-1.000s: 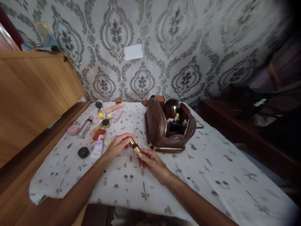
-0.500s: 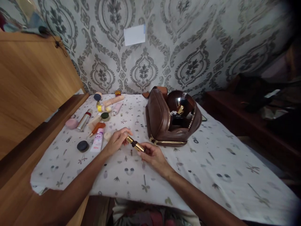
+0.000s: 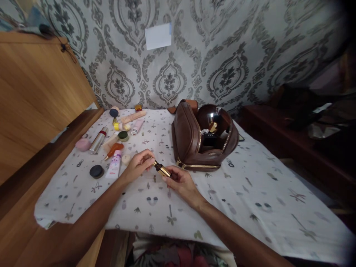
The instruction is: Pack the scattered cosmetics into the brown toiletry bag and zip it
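Observation:
A slim gold and dark tube (image 3: 162,170) is held between both hands over the cloth, tilted down to the right. The fingers of my right hand (image 3: 182,184) wrap round its lower gold end. My left hand (image 3: 140,165) pinches its upper end, which the fingers mostly cover. To the right, an open brown leather bag (image 3: 186,133) stands with a black box (image 3: 209,139) and gold and dark items inside. Left of my left hand lie a pink and white tube (image 3: 114,165), a cream round item (image 3: 126,159) and an orange item (image 3: 115,149).
A black round case (image 3: 96,171), a silver cylinder (image 3: 98,141), a pink round item (image 3: 83,144), a green-lidded jar (image 3: 123,135) and several tubes lie on the left of the patterned cloth (image 3: 167,218). A wooden cabinet (image 3: 41,85) stands at the left.
My left fingers have shifted slightly on the upper end of the tube, and less gold shows there. The whole view has moved a little.

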The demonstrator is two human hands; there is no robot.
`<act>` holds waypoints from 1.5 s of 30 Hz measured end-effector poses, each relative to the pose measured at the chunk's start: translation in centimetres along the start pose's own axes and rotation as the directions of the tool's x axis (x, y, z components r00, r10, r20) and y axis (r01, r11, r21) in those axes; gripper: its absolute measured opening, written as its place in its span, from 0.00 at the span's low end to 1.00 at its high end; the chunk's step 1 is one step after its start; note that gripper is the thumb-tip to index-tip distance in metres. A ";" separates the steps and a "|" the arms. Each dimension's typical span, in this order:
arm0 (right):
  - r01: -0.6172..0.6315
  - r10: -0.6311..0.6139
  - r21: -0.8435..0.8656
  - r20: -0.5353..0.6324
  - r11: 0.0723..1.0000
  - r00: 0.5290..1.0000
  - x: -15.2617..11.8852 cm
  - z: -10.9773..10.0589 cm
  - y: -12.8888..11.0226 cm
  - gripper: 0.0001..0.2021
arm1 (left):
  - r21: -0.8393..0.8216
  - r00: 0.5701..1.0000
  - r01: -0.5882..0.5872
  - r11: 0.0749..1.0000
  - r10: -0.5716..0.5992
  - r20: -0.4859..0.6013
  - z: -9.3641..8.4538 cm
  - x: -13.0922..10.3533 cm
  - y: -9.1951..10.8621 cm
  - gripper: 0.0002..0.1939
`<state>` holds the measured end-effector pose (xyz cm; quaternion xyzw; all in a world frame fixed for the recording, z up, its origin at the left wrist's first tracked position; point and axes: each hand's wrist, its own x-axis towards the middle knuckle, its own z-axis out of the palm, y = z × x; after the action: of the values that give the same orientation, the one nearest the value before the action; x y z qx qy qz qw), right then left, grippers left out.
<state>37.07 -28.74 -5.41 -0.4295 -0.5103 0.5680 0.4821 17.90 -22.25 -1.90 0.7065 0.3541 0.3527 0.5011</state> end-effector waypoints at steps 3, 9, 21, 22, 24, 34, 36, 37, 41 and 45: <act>-0.017 0.017 -0.016 -0.001 1.000 1.000 -0.1 0.0 -0.2 0.20 | -0.008 1.000 0.000 1.000 0.000 0.030 -0.1 0.0 0.0 0.15; -0.047 0.046 -0.024 -0.021 0.999 0.999 -0.2 0.0 -0.7 0.19 | -0.043 0.989 -0.040 0.998 0.046 0.140 -0.7 -0.4 0.3 0.20; -0.023 0.023 -0.011 -0.012 1.000 1.000 -0.2 0.0 -0.7 0.18 | -0.039 0.999 -0.008 0.999 0.009 0.040 -0.7 0.1 -0.5 0.16; -0.026 0.026 -0.007 -0.013 1.000 1.000 -0.2 0.0 -0.6 0.18 | -0.068 0.998 -0.018 0.998 0.022 0.054 -0.7 0.1 -0.5 0.18; -0.034 0.034 -0.007 -0.014 0.999 0.999 -0.2 0.0 -0.6 0.19 | -0.101 0.998 -0.015 0.995 0.022 0.065 -0.6 0.0 -0.5 0.21; -0.129 0.118 0.078 0.128 0.989 0.985 -0.6 -0.2 -1.3 0.24 | -0.073 0.998 -0.005 0.997 0.009 0.058 -0.5 -0.1 0.4 0.17; -0.146 0.127 0.107 0.166 0.983 0.978 -0.7 -0.2 -1.3 0.24 | -0.080 0.999 -0.011 0.997 0.015 0.052 -0.5 -0.3 0.6 0.16; -0.151 0.128 0.121 0.183 0.981 0.975 -0.7 -0.2 -1.4 0.24 | -0.091 0.999 -0.013 0.996 0.017 0.044 -0.5 -0.3 0.6 0.16; -0.135 0.098 0.192 0.192 0.972 0.976 -0.7 0.0 -1.3 0.24 | -0.245 0.995 0.001 0.969 0.024 0.099 0.4 -0.4 0.1 0.19; -0.101 0.071 0.185 0.161 0.977 0.984 -0.9 0.0 -1.1 0.25 | -0.349 0.975 0.070 0.935 0.010 0.224 1.8 -0.4 0.3 0.19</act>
<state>37.38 -29.57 -4.31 -0.3577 -0.4693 0.6665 0.4556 19.24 -23.52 -2.09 0.6341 0.2373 0.3219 0.6618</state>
